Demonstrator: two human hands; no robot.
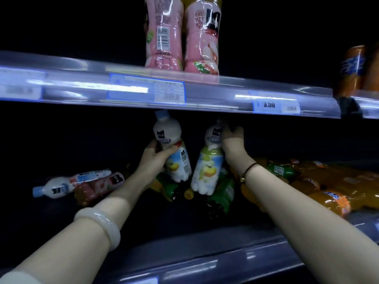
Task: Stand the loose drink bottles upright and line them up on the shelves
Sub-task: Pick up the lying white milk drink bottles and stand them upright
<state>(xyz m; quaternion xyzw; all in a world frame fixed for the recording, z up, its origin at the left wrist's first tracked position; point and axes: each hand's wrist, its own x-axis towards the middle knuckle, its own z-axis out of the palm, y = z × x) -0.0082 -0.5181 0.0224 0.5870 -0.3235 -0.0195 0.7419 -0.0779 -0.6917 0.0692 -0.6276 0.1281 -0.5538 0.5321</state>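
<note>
Inside the dark lower shelf, my left hand (156,157) grips a white milky bottle with a pale blue cap (171,148), held nearly upright and leaning slightly left. Beside it, my right hand (232,140) holds the neck of a second white bottle with a yellow fruit label (207,169), tilted and lifted above green bottles (222,193) lying flat. Two more bottles lie on their sides at the left: a white one (59,186) and a pink one (98,186). Orange bottles (320,189) lie in a heap at the right.
The upper shelf rail (86,87) with price tags runs across just above the held bottles' caps. Two pink bottles (182,35) stand upright on it; orange bottles (352,70) stand at the far right. The lower shelf's front rail (205,263) crosses under my forearms.
</note>
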